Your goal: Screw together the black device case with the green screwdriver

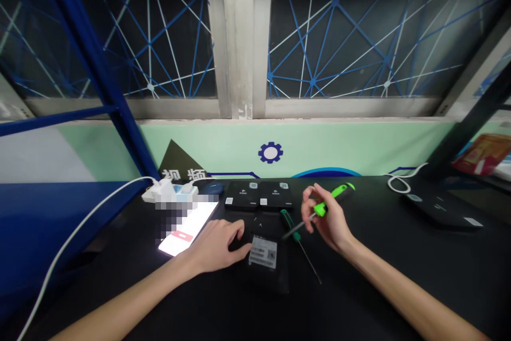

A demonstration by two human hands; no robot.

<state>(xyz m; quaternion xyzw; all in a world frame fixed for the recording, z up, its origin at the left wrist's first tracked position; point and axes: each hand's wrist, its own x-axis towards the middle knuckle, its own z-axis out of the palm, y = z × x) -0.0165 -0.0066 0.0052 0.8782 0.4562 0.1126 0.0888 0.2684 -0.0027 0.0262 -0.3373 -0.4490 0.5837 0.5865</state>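
A dark flat device point(265, 280) with a printed white label point(263, 251) lies in front of me. My left hand point(221, 242) rests at its left side, thumb stretched to the label's edge, with thumb and forefinger apart. In my right hand point(327, 221) is a bright green and black screwdriver point(335, 192), held at a slant. Its shaft points down and left, the tip close to the device's upper right corner; whether it touches is unclear. Beneath that shaft lies a second screwdriver point(296, 236) with a dark green handle. A few tiny screw-like pieces point(260, 225) sit above the label.
Two black boxes point(241, 196) stand side by side at the back. A lit phone point(187, 232) lies left, near a power strip point(149, 196) with a white charger and cable. At far right are another black box point(439, 210) and a white cable point(399, 184).
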